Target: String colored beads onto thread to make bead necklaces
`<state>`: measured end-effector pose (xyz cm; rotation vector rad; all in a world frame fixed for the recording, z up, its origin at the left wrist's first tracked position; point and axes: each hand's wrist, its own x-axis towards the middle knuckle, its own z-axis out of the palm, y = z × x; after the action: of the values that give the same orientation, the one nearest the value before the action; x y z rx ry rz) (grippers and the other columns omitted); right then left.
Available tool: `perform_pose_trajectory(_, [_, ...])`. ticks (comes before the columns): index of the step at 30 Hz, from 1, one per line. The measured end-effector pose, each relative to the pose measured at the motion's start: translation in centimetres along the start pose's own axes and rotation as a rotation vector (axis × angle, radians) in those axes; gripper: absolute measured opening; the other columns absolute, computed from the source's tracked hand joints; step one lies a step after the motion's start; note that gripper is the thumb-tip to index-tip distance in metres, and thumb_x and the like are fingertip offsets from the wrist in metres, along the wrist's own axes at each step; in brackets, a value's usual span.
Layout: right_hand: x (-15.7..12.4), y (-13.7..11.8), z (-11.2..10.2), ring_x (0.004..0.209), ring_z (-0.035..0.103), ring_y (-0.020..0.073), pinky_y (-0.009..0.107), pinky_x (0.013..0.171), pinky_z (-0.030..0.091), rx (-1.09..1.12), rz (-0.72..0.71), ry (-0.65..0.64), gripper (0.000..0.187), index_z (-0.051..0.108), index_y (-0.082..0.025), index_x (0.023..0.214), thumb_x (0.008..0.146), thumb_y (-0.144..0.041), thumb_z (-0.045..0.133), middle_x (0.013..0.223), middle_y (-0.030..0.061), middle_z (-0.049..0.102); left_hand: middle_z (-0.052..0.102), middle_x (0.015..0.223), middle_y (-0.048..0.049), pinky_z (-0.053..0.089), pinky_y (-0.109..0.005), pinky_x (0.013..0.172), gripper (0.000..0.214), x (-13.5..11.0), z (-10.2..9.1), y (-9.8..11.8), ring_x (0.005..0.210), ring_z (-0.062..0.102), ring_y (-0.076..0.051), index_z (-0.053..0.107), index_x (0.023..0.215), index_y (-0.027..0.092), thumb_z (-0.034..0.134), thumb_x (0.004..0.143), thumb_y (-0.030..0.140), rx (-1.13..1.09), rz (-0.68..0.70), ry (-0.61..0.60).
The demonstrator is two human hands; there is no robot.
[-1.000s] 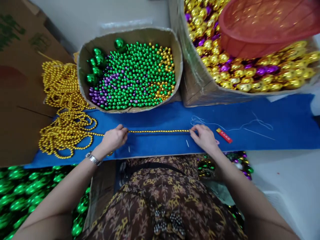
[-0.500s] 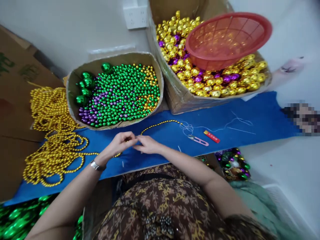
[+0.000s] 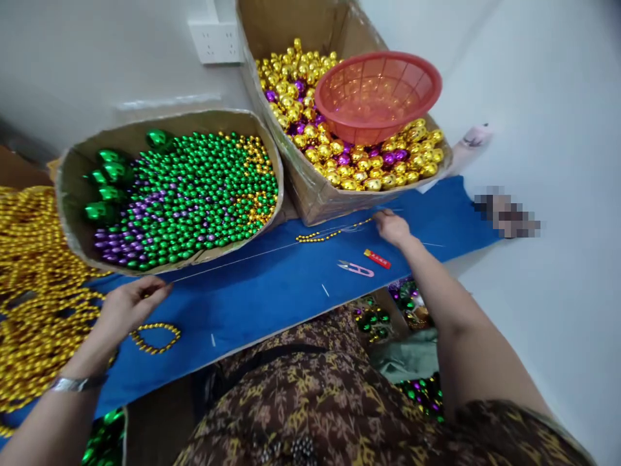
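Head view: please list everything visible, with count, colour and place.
mat: one, blue, across the work surface
left box: one, brown cardboard, behind the mat, holds small green, purple and gold beads
right box: one, brown cardboard, far right, holds large gold and purple balls
basket: one, red, on those balls
bead strands: heap, gold, far left
thread: one, white, taut across the mat
short bead string: one, gold, before the right box
snips: one, pink, on the mat
flat piece: one, red, beside the snips
socket: one, white, on the wall
left hand: one, bare, pinching the thread's left end
right hand: one, bare, at the thread's right end
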<state>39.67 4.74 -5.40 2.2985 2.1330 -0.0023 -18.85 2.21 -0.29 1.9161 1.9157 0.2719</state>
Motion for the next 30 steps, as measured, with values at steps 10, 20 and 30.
perform_pose_trajectory(10, [-8.2,-1.8,1.1,0.096,0.062,0.0199,0.026,0.075,0.047,-0.008,-0.088,-0.087,0.032,0.065,-0.024,0.115,0.095,-0.04,0.046,0.108,0.0074,0.066,0.065,0.062,0.0059,0.038,-0.016,0.053,0.038,-0.2,2.5,3.1,0.055,0.055,-0.011,0.065,0.076,0.02,0.05,0.071,0.054,0.038,0.15,-0.024])
perform_pose_trajectory(20, [-10.9,-5.1,4.2,0.098,0.059,0.0248,0.035,0.086,0.048,0.015,-0.313,-0.02,0.035,0.06,-0.018,0.124,0.097,-0.031,0.044,0.103,0.0145,0.063,0.062,0.062,0.0069,0.037,-0.016,0.056,0.031,-1.3,1.7,4.4,0.056,0.052,-0.01,0.064,0.077,0.021,0.053,0.078,0.049,0.04,0.234,-0.012])
perform_pose_trajectory(30, [-7.5,-16.4,1.2,0.098,0.057,0.0241,0.035,0.08,0.05,0.179,-0.471,0.014,0.041,0.045,-0.017,0.137,0.1,-0.032,0.035,0.116,0.0142,0.053,0.058,0.057,0.0037,0.035,-0.019,0.054,0.034,-2.4,1.3,5.7,0.05,0.047,-0.009,0.063,0.074,0.018,0.05,0.083,0.048,0.032,0.313,0.004])
